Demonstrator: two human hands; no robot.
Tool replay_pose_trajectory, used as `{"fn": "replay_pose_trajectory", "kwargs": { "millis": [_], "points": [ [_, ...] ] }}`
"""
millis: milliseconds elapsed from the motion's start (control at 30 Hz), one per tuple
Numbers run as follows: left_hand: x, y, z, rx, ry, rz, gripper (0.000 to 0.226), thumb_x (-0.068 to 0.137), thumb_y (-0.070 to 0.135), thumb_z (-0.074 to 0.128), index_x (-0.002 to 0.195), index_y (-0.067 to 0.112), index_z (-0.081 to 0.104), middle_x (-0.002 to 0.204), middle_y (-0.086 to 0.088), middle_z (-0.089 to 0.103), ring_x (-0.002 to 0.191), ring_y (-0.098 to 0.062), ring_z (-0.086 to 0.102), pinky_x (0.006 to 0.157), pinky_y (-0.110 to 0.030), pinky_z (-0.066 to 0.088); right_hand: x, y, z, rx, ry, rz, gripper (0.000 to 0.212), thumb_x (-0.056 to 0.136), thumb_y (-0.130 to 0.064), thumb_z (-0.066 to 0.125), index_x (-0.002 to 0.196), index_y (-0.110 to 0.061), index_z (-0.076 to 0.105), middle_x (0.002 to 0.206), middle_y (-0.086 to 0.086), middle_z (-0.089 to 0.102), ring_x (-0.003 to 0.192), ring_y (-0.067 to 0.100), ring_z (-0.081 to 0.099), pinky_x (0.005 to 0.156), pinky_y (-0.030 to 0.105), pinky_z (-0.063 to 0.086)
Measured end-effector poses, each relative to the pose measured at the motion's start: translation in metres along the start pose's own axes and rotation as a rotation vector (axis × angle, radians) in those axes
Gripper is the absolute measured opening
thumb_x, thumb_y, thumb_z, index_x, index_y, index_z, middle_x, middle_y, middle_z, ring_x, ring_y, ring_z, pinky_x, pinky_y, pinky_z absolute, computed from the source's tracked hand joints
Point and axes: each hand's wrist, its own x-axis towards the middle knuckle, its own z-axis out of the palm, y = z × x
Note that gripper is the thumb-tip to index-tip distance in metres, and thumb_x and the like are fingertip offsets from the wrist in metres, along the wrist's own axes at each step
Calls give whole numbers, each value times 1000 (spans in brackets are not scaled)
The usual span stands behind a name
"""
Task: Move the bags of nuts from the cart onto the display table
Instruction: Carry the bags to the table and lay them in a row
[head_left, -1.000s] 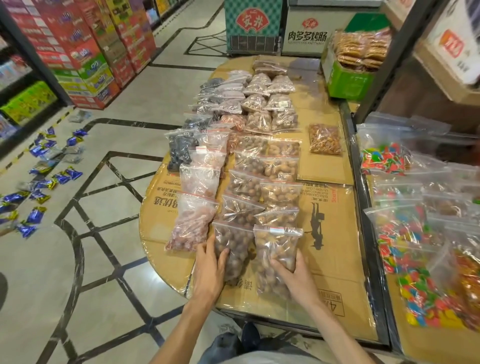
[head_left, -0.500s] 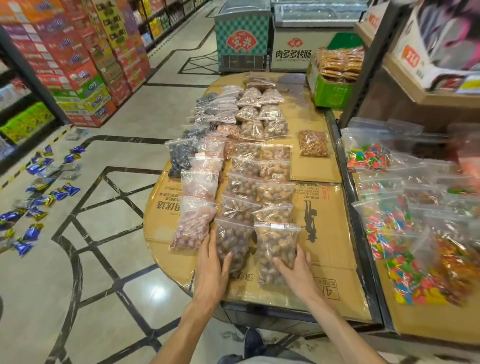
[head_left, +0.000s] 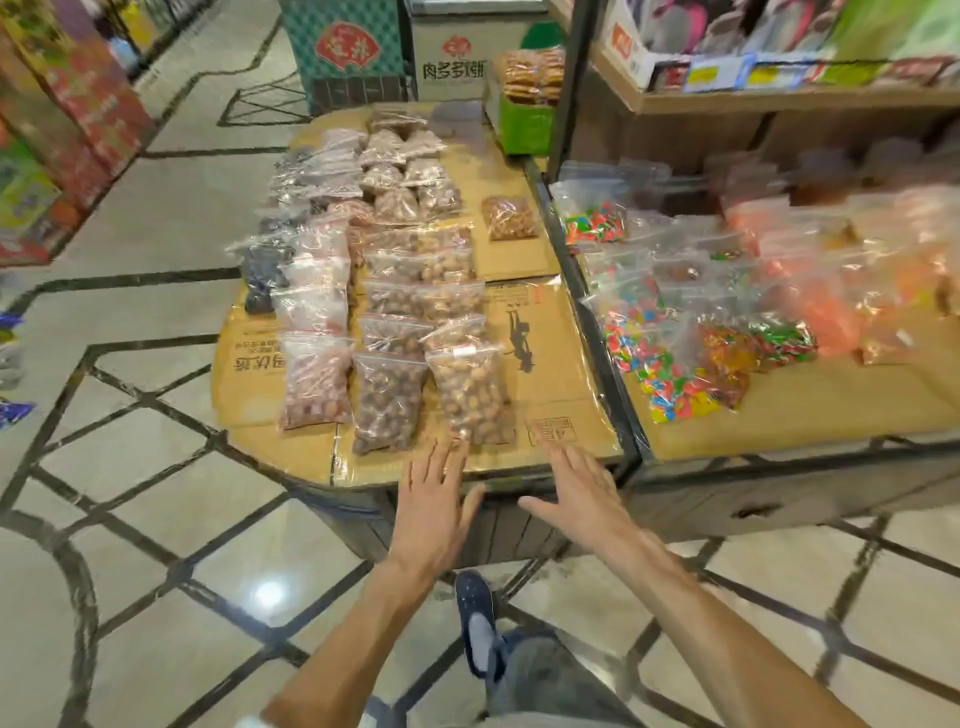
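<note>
2 hands (head_left: 511, 499) empty; 3 front nut bags (head_left: 387, 402).

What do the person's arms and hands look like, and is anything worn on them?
Both forearms are bare as far as the picture shows: no sleeves reach them. The left hand and the right hand carry no gloves, and I see no watch, ring or bracelet, though the picture is somewhat blurred.

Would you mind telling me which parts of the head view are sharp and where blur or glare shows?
Head view: the near bags of nuts and both open hands, left hand and right hand, are fairly sharp; the candy bags and the shelf are smeared at right; a glare spot shines on the floor tiles.
</note>
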Motion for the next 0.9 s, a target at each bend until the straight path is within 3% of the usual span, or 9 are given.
{"fn": "replay_pose_trajectory", "kwargs": {
  "millis": [67, 200, 367, 500, 567, 667, 733, 833, 900],
  "points": [
    [-17, 22, 7, -3, -62, 41, 95, 94, 74, -15, 167, 26, 20, 175, -1, 17, 163, -23, 9, 132, -48, 13, -28, 19, 4, -100, -15, 16, 93, 98, -66, 59, 170, -28, 15, 176, 4, 20, 164, 26, 13, 132, 50, 14],
    [-45, 67, 22, 5, -156, 135, 88, 93, 68, -9, 168, 28, 13, 176, 2, 13, 164, -21, 2, 132, -46, 5, -84, 58, 8, -139, -33, 101, 92, 98, -69, 56, 171, -30, 13, 179, 2, 9, 166, 24, -4, 133, 53, -1],
    [-60, 133, 45, 71, -220, 302, 87, 95, 66, -8, 168, 28, 20, 175, 3, 17, 164, -22, 3, 133, -49, 5, -151, 119, 5, -118, 28, 256, 92, 98, -71, 52, 171, -32, 13, 179, 3, 8, 167, 25, -5, 133, 55, -1],
    [-57, 208, 61, 107, -290, 446, 91, 91, 67, -12, 168, 28, 15, 176, 4, 11, 164, -21, -1, 130, -45, -5, -198, 181, -2, -16, 73, 399, 91, 98, -69, 54, 170, -34, 12, 179, 2, 6, 166, 25, -3, 133, 52, 1],
    [-53, 251, 75, 142, -322, 503, 91, 91, 66, -11, 168, 27, 19, 176, 3, 14, 164, -23, 2, 131, -47, -1, -220, 219, -6, 32, 105, 461, 91, 97, -70, 54, 170, -34, 13, 179, 1, 6, 166, 24, -2, 132, 52, 0],
    [-52, 320, 102, 147, -319, 586, 81, 102, 66, 4, 160, 24, 42, 168, -1, 38, 160, -26, 25, 129, -52, 17, -258, 279, -17, 71, 142, 541, 93, 97, -73, 50, 170, -31, 10, 180, 2, 4, 166, 24, -5, 132, 53, -4],
    [-53, 373, 120, 145, -306, 641, 91, 99, 70, -8, 160, 25, 41, 168, 0, 37, 160, -25, 24, 130, -51, 19, -284, 321, -28, 111, 152, 594, 94, 98, -75, 46, 170, -30, 7, 180, 2, -1, 166, 24, -9, 131, 52, -9],
    [-63, 458, 142, 187, -381, 695, 114, 78, 74, -37, 167, 30, 19, 175, 4, 16, 164, -22, 4, 133, -49, 4, -322, 387, -41, 140, 190, 668, 96, 97, -78, 44, 171, -31, 4, 180, 2, -5, 166, 24, -10, 131, 53, -10],
    [-70, 514, 158, 187, -372, 742, 106, 87, 72, -28, 166, 28, 27, 173, -1, 26, 163, -25, 14, 132, -51, 12, -347, 431, -49, 141, 242, 707, 98, 94, -82, 40, 171, -32, 4, 180, 2, -1, 166, 26, -6, 131, 54, -6]
  ]
}}
